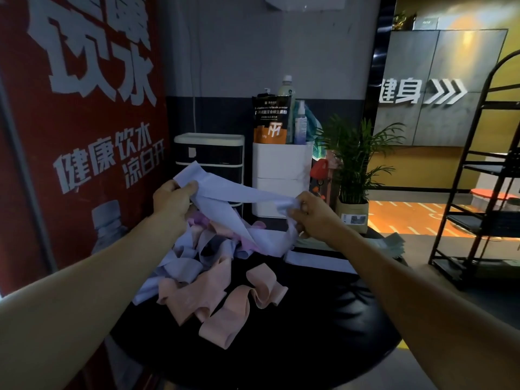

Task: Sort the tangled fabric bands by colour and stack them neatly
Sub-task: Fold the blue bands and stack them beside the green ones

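Note:
A pale lilac fabric band (pixel 239 194) is stretched in the air between my two hands, above a round black table (pixel 323 333). My left hand (pixel 173 199) grips its left end, and my right hand (pixel 312 212) pinches its right end; a loop of it hangs down to the table. Below lies a tangled heap of bands (pixel 197 254) in lilac, pink and grey. Several peach bands (pixel 225 302) sprawl at the heap's near side. A flat lilac band (pixel 315 261) lies apart on the table's right.
Behind the table stand a dark drawer unit (pixel 209 156), a white bin (pixel 281 175) holding bottles and a pouch, and a potted plant (pixel 353 175). A red printed wall (pixel 78 122) is on the left. A black metal rack (pixel 484 175) stands at the right.

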A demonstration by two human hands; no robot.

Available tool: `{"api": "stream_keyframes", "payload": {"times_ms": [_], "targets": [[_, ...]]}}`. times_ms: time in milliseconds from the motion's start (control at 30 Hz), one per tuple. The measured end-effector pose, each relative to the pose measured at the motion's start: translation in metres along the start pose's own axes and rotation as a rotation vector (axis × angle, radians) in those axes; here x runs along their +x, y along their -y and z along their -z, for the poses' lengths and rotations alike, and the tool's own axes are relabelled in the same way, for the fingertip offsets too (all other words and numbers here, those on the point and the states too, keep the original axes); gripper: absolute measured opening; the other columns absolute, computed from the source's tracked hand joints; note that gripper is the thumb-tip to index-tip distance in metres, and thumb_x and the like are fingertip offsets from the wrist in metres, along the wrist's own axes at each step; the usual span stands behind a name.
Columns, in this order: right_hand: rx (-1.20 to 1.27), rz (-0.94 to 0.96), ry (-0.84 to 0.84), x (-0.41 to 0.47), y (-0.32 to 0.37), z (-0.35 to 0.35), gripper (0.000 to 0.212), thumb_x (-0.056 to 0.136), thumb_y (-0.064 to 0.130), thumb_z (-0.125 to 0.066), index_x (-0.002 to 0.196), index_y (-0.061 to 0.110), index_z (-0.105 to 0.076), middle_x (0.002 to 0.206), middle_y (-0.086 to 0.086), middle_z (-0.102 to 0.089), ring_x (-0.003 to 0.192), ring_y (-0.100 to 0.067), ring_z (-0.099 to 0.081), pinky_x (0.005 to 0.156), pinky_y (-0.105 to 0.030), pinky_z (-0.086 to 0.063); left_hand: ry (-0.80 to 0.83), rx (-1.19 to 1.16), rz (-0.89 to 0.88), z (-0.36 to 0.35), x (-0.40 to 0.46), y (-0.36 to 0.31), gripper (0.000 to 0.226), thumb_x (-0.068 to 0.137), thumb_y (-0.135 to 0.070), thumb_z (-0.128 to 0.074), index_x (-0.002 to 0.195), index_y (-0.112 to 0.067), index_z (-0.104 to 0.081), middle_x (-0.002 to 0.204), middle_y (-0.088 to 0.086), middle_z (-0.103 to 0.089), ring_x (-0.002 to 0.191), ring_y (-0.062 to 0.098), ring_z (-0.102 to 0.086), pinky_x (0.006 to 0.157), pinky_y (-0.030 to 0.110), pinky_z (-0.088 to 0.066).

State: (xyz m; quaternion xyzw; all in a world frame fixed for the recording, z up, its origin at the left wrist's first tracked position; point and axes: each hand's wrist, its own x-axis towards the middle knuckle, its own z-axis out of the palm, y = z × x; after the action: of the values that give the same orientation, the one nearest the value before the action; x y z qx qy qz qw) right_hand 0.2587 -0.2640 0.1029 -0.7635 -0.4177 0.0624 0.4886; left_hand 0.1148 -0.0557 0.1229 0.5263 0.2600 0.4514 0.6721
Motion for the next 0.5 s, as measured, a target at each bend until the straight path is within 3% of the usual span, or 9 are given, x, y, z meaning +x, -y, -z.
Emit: {"api": "stream_keyframes", "payload": {"times_ms": [133,200,333,433,500], "targets": [[-0.327,0.091,-0.095,0.004,-0.007,0.002,0.016,0.095,0.017,-0.049,0.091,0.009,-0.035,0.071,-0.007,-0.045,0.068,-0.024,-0.046,0.061,-0.034,-0.035,0.008,0.031,0.016,0.002,-0.002,0.008,0.028,0.091,-0.008,-0.059,0.118,-0.004,-0.054,0.095,0.007,-0.058,0.071,0.013,-0.054,0.062,0.026,-0.05],[-0.389,0.084,-0.113,0.004,-0.012,0.004,0.013,0.094,0.016,-0.048,0.091,0.01,-0.037,0.073,-0.006,-0.045,0.07,-0.024,-0.045,0.059,-0.032,-0.032,-0.007,0.032,0.013,0.005,-0.001,0.007,0.031,0.091,-0.007,-0.058,0.121,0.001,-0.052,0.095,0.008,-0.058,0.072,0.014,-0.054,0.062,0.027,-0.05],[-0.193,0.052,-0.132,0.001,-0.007,0.009,0.021,0.089,0.009,-0.058,0.075,0.017,-0.044,0.069,0.004,-0.043,0.062,-0.009,-0.04,0.054,-0.023,-0.03,-0.02,0.068,-0.003,0.011,-0.001,0.007,0.031,0.091,-0.007,-0.057,0.121,-0.002,-0.052,0.108,0.011,-0.054,0.078,0.019,-0.056,0.06,0.026,-0.047],[0.018,-0.024,-0.124,-0.001,0.001,0.007,0.027,0.091,0.011,-0.057,0.07,0.016,-0.042,0.068,-0.002,-0.042,0.063,-0.012,-0.038,0.055,-0.022,-0.031,-0.029,0.061,0.011,0.01,-0.003,0.011,0.026,0.092,-0.007,-0.057,0.117,-0.006,-0.053,0.106,0.008,-0.053,0.076,0.014,-0.053,0.061,0.025,-0.046],[0.023,-0.057,-0.141,-0.001,0.003,0.006,0.027,0.094,0.016,-0.054,0.07,0.014,-0.04,0.069,-0.002,-0.04,0.062,-0.011,-0.037,0.054,-0.023,-0.029,-0.035,0.054,0.037,0.012,-0.004,0.014,0.023,0.091,-0.007,-0.058,0.114,-0.006,-0.053,0.109,0.01,-0.053,0.082,0.018,-0.054,0.064,0.028,-0.048]]}}
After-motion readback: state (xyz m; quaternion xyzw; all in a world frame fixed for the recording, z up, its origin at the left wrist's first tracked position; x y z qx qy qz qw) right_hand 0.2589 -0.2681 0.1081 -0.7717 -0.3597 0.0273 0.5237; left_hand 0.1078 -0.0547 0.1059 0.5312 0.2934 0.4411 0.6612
